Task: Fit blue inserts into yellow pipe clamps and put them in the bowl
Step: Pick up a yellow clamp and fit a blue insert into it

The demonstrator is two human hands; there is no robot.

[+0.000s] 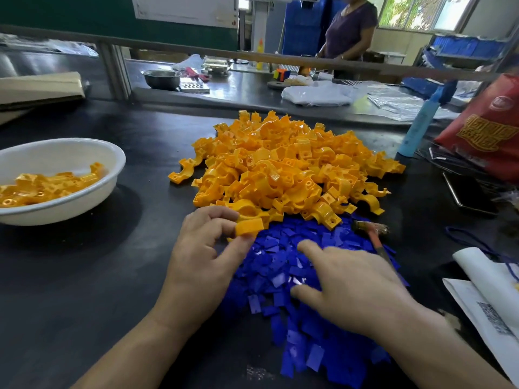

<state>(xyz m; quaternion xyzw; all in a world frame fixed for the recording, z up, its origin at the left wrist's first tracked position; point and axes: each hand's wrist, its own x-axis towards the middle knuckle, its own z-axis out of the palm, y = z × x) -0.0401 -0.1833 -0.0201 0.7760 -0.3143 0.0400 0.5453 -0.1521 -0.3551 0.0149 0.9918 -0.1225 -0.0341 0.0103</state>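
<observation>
Head view: my left hand (205, 248) pinches one yellow clamp (248, 228) between thumb and fingers at the near edge of the yellow pile (280, 164). My right hand (354, 284) lies fingers spread on the blue inserts (275, 259), gripping nothing. White bowl (70, 153) sits well apart at left, some clamps inside.

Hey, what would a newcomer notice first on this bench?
The heap of yellow pipe clamps at centre, with blue inserts spread just in front of it. Then the left hand pinching a single clamp at the heap's near edge, the right hand spread over the inserts. A white bowl at left holds more clamps.
</observation>
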